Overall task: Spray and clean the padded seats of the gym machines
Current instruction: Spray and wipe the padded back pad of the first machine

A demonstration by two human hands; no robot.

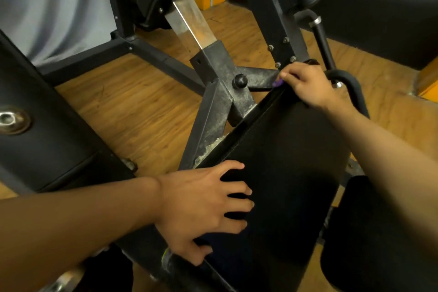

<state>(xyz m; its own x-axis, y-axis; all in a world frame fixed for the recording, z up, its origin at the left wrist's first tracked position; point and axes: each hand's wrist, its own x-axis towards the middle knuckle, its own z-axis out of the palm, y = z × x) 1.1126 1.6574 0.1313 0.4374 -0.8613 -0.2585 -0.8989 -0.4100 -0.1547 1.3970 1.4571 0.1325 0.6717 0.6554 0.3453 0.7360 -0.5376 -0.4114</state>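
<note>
A black padded seat [284,173] fills the lower middle of the head view. My left hand [203,206] lies flat on its near left part with fingers spread. My right hand [305,83] is at the seat's far edge, fingers curled over a purple cloth [277,83], of which only a small corner shows. No spray bottle is clearly visible.
The machine's dusty black steel frame [222,92] with a round knob [240,80] and a bare metal post [192,23] rises behind the seat. Another black pad [379,232] lies lower right, a handle bar [348,83] beside my right hand. Wooden floor [132,111] around.
</note>
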